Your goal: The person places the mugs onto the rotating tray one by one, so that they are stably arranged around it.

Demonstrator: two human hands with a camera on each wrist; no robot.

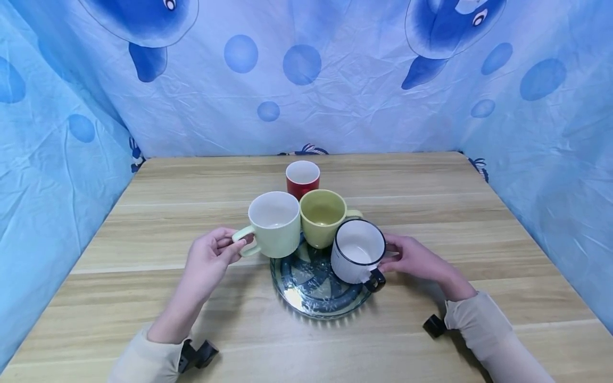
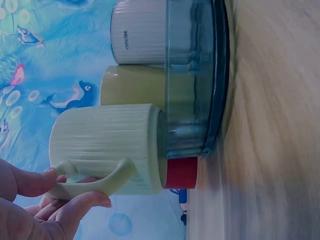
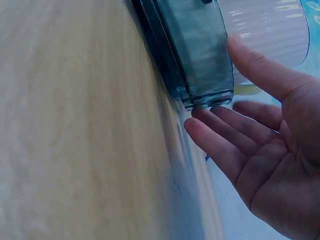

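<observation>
My left hand (image 1: 210, 258) pinches the handle of a pale green mug (image 1: 281, 236), held upright at the left edge of a round clear glass dish (image 1: 311, 306). In the left wrist view that ribbed mug's base (image 2: 159, 145) is about level with the dish's rim. Inside the dish are a yellow-green mug (image 1: 318, 231) and a white mug (image 1: 349, 266) with a black rim and handle, which leans. My right hand (image 1: 416, 258) is at the dish's right side, its fingers loosely extended; the thumb (image 3: 250, 57) is against or very near the dish's rim and the white mug.
A red cup (image 1: 303, 187) with a white inside stands behind the mugs. The wooden table (image 1: 143, 298) reaches to blue curtains (image 1: 364, 122) printed with sea animals at the back and both sides.
</observation>
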